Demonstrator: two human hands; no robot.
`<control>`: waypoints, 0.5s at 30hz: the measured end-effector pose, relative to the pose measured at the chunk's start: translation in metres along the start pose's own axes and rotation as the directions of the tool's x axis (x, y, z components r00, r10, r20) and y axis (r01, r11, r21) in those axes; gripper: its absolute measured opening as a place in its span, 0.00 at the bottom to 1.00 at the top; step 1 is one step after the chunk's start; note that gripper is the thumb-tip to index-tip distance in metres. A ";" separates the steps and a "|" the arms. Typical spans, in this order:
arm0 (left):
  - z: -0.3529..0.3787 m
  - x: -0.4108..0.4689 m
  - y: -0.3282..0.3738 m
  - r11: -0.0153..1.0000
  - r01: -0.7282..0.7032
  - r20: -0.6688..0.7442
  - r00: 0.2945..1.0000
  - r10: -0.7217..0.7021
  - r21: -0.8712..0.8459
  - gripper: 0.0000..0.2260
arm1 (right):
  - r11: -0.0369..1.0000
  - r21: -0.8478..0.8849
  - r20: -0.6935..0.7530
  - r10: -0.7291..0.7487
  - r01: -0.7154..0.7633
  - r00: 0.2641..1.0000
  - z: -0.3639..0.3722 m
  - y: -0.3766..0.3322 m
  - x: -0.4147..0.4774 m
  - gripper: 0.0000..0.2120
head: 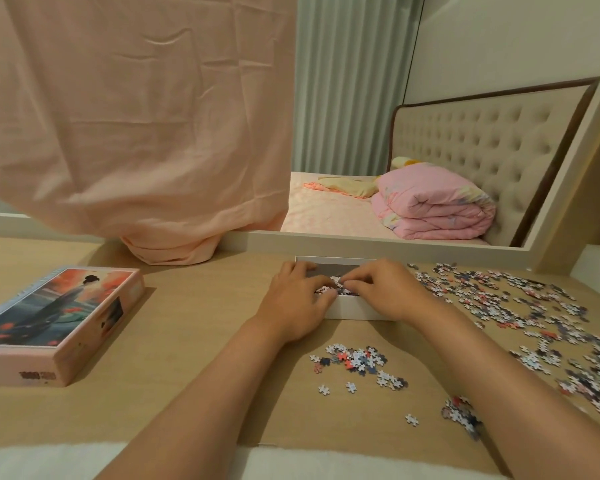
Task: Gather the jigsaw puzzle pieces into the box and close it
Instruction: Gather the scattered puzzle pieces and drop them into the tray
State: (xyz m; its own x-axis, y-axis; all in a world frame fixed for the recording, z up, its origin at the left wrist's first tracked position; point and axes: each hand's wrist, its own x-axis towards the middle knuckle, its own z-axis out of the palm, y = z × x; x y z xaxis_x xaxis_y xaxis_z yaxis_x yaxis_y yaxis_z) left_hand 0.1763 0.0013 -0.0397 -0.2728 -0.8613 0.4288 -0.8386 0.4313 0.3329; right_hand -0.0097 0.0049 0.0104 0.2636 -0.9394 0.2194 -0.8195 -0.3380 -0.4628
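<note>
**Both hands over the box, pieces between your fingers**

Your left hand (pixel 298 301) and right hand (pixel 387 292) meet above the open white box (pixel 347 309), which sits on the wooden table (pixel 194 341) straight ahead of you, close to the mirror (pixel 430 133) frame. The fingers of both hands are curled inward and closed around a clump of pieces (pixel 336 285) held just over the box's inside. How many pieces already lie within you cannot tell, since your hands cover most of the opening.

The box lid (pixel 59 313) — pink-sided, with a painted figure on top — lies well apart to your left, picture side up.

Most of the loose pieces (pixel 520 306) are spread across the table to the right of the box, reaching toward the near right edge. A smaller heap (pixel 357 360) lies between your forearms, just in front of the box, with a few singles beside it. Another cluster (pixel 461 414) sits against your right forearm — partly hidden by it.

A pink cloth (pixel 136 116) hangs over the mirror's left part.
</note>
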 end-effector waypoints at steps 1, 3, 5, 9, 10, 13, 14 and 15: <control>0.001 -0.001 0.000 1.000 0.001 0.027 1.000 -0.001 -0.002 0.17 | 0.999 -0.034 0.035 0.001 0.000 0.999 0.000 0.002 -0.004 0.10; 0.001 -0.002 0.001 1.000 -0.009 0.050 0.999 0.007 0.025 0.17 | 0.996 -0.092 0.101 0.005 0.005 0.995 0.000 0.005 -0.013 0.11; -0.001 -0.004 0.004 0.998 -0.020 0.084 0.996 0.014 0.066 0.18 | 0.994 -0.111 0.126 0.001 0.013 0.992 -0.003 0.007 -0.021 0.13; -0.007 -0.013 0.011 0.997 -0.035 0.173 0.985 0.022 0.073 0.20 | 0.993 -0.116 0.177 -0.003 0.023 0.984 -0.012 0.007 -0.036 0.15; -0.009 -0.016 0.012 0.997 -0.038 0.185 0.982 0.027 0.062 0.21 | 0.994 -0.105 0.172 -0.013 0.031 0.985 -0.014 0.007 -0.039 0.15; -0.021 -0.023 0.016 0.994 -0.081 0.127 0.989 0.071 0.075 0.22 | 0.992 -0.072 0.052 -0.098 0.102 0.994 -0.019 0.004 -0.051 0.16; -0.027 -0.025 0.019 0.990 -0.112 0.082 0.991 0.105 0.088 0.21 | 0.990 -0.057 0.028 -0.126 0.128 0.992 -0.022 0.003 -0.055 0.15; -0.033 -0.026 0.022 0.986 -0.140 0.050 0.989 0.136 0.090 0.19 | 0.990 -0.032 0.031 -0.135 0.136 0.990 -0.025 0.002 -0.059 0.14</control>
State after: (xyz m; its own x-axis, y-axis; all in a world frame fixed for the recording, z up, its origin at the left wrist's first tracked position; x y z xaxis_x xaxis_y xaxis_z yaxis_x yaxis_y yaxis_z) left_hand 0.1805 0.0426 -0.0156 -0.4074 -0.8068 0.4280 -0.8311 0.5218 0.1923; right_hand -0.0394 0.0612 0.0184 0.3877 -0.8864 0.2529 -0.7920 -0.4607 -0.4007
